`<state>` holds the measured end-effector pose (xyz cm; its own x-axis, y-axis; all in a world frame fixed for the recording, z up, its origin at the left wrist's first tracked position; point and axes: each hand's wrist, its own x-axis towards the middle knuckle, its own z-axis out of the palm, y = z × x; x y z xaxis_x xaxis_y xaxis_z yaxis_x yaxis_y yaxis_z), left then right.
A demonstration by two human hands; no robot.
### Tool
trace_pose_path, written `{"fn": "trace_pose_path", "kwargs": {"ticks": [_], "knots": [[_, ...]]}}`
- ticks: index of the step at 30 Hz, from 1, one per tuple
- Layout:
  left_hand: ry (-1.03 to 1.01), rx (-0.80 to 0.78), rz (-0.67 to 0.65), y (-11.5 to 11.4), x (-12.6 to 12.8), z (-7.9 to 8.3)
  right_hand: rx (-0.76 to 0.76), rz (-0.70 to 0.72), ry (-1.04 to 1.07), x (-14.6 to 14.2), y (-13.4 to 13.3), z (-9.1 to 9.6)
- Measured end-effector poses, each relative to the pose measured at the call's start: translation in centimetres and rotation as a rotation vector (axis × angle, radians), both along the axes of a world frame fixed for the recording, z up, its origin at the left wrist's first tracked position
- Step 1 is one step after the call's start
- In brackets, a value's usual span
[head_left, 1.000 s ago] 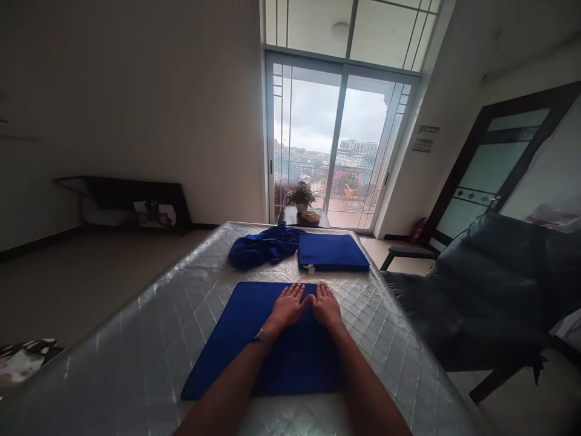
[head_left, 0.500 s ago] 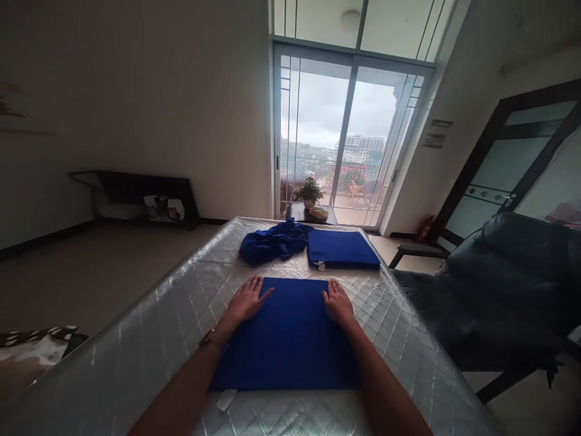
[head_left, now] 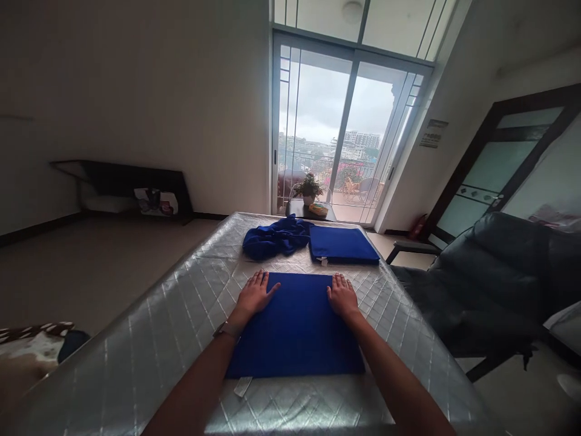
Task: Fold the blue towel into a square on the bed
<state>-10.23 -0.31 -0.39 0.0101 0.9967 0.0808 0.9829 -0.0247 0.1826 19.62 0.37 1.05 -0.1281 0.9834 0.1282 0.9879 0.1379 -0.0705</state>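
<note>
A flat, folded blue cloth (head_left: 297, 330) lies before me on a silvery quilted surface (head_left: 177, 303), a white tag sticking out at its near left corner. My left hand (head_left: 255, 295) rests flat at its far left corner, fingers stretched out and thumb over the fabric. At the far right corner, my right hand (head_left: 342, 295) also lies flat with its fingers extended. Beyond them sits a second folded blue cloth (head_left: 344, 244), with a small tag at its front edge. Left of that one is a crumpled blue cloth (head_left: 276, 236) in a heap.
A dark padded armchair (head_left: 481, 284) stands along the right side. Past the far edge, a small dark table (head_left: 295, 211) carries a potted plant (head_left: 308, 186) in front of a glass sliding door (head_left: 313, 121). A black bench-like frame (head_left: 122, 188) is against the left wall.
Both hands keep their places on the folded cloth's far corners. The view has shifted slightly, so the cloth appears a little higher and farther right.
</note>
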Motion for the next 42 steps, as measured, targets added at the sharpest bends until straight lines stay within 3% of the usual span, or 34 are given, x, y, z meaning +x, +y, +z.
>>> {"fn": "trace_pose_path", "kwargs": {"ticks": [10, 19, 22, 27, 29, 31, 35, 42], "knots": [[0.039, 0.012, -0.004, 0.2, 0.0, -0.3, -0.139, 0.013, 0.095, 0.2, -1.4, -0.8], [0.132, 0.067, 0.071, -0.9, 1.2, 0.9, -0.081, 0.007, 0.092, -0.1, -1.7, -0.9], [0.063, 0.051, -0.070, -2.2, 4.9, 1.4, -0.082, 0.009, 0.095, -0.2, -1.7, -0.9], [-0.071, 0.216, -0.447, -4.0, 15.2, 1.1, -0.094, 0.042, 0.060, 0.2, -1.6, -1.2], [-0.117, 0.242, -0.481, -3.8, 18.1, 0.9, -0.099, 0.074, 0.038, 0.4, -1.6, -1.4], [-0.148, 0.193, -0.423, -3.1, 19.2, 0.7, -0.085, 0.085, 0.044, 0.5, -1.6, -1.5], [-0.136, 0.084, -0.307, -1.7, 17.1, 0.3, -0.054, 0.048, 0.098, 0.2, -1.6, -1.5], [-0.013, 0.019, -0.168, -2.0, 8.6, -0.1, -0.072, 0.014, 0.151, -0.2, -1.8, -0.9]]}}
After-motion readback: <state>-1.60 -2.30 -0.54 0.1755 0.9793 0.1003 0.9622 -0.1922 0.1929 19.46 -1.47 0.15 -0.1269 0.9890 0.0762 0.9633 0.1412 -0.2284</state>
